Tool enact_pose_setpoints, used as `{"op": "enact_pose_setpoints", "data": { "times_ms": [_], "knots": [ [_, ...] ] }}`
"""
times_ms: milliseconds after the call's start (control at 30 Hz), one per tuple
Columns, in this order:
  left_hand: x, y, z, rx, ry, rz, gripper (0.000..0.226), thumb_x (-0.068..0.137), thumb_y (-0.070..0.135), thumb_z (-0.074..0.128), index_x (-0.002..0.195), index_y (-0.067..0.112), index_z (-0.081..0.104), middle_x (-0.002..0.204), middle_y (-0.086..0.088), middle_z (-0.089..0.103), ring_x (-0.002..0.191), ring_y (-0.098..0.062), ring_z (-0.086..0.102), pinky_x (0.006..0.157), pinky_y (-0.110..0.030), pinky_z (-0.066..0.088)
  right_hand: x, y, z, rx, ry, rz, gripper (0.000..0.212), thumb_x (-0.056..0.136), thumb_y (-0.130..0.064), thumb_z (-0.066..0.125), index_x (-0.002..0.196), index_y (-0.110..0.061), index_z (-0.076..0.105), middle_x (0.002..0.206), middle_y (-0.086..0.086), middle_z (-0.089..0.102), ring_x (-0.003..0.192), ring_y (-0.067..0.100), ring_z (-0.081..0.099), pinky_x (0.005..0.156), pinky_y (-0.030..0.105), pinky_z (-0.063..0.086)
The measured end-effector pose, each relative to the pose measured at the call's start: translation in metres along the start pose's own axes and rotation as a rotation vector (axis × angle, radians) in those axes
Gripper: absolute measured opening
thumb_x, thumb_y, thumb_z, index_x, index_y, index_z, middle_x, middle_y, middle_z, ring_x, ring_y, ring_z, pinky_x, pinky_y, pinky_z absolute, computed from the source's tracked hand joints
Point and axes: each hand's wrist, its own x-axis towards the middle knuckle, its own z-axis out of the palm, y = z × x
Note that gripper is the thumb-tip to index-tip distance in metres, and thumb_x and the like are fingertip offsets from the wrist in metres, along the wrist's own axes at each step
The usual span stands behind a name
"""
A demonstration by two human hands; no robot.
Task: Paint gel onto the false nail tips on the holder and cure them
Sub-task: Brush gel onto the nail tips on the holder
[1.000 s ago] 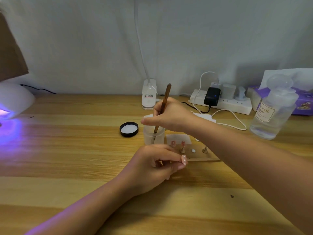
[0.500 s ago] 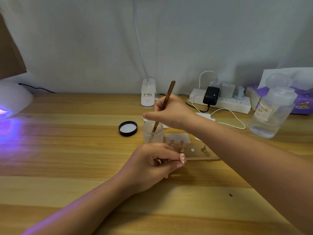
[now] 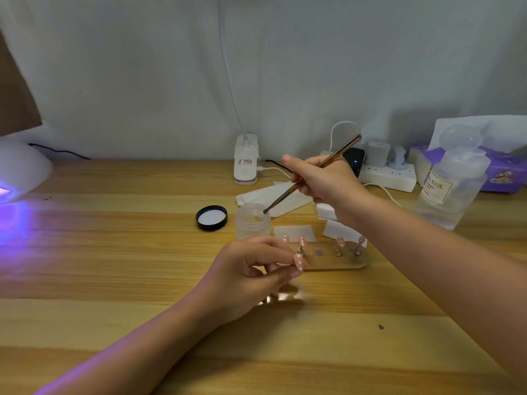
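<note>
Loading gel: my right hand (image 3: 322, 181) is gripping the copper-handled gel brush (image 3: 310, 175), tip at the rim of the frosted plastic gel jar (image 3: 252, 220). My left hand (image 3: 251, 275) is pinching a pink dotted false nail tip (image 3: 299, 261) just beside the clear acrylic holder (image 3: 336, 262) on the bench (image 3: 114, 266). Next I am judging: carry the brush to the tip. Versus earlier, the brush is tilting flatter and lifting out.

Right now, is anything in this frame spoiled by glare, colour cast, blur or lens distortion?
Head view: violet glow from the curing lamp spills across the table at far left; the table edge bows from the wide-angle lens; the nail tips on the holder look soft; a bright blurred glint sits below the left hand.
</note>
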Motion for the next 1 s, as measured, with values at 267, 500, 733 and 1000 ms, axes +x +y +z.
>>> {"op": "enact_pose_setpoints", "data": {
  "times_ms": [267, 500, 733, 1000],
  "knots": [
    [0.001, 0.0, 0.0, -0.008, 0.002, 0.013, 0.019, 0.075, 0.011, 0.066, 0.09, 0.001, 0.073, 0.082, 0.013, 0.066, 0.053, -0.004, 0.056, 0.062, -0.004, 0.043, -0.001, 0.002, -0.004, 0.009, 0.014, 0.064, 0.037, 0.084, -0.042, 0.062, 0.055, -0.019, 0.06, 0.04, -0.011, 0.051, 0.05, 0.008, 0.045, 0.052, 0.022, 0.036],
    [0.0, 0.002, -0.002, -0.003, 0.012, -0.024, 0.021, 0.074, 0.018, 0.065, 0.091, 0.011, 0.074, 0.084, 0.001, 0.067, 0.058, -0.006, 0.056, 0.051, -0.015, 0.046, -0.007, -0.001, -0.009, 0.13, 0.004, 0.048, 0.037, 0.087, -0.043, 0.057, 0.059, -0.018, 0.06, 0.038, -0.01, 0.051, 0.041, 0.004, 0.044, 0.048, 0.019, 0.037],
    [0.0, -0.002, -0.003, 0.001, 0.043, -0.051, 0.021, 0.076, 0.018, 0.063, 0.093, 0.013, 0.073, 0.086, 0.004, 0.067, 0.054, -0.001, 0.055, 0.049, -0.013, 0.044, -0.053, 0.007, -0.024, 0.089, -0.056, -0.414, 0.034, 0.083, -0.046, 0.04, 0.078, -0.023, 0.065, 0.062, -0.006, 0.068, 0.056, 0.003, 0.06, 0.052, 0.01, 0.044],
    [0.0, -0.003, -0.003, 0.035, 0.027, -0.052, 0.021, 0.078, 0.021, 0.061, 0.096, 0.019, 0.073, 0.085, 0.007, 0.064, 0.05, -0.003, 0.054, 0.047, -0.016, 0.043, -0.095, 0.048, -0.028, -0.039, 0.109, -0.716, 0.037, 0.088, -0.043, 0.043, 0.069, -0.018, 0.061, 0.061, -0.004, 0.059, 0.065, 0.011, 0.057, 0.062, 0.022, 0.046]
  ]
}}
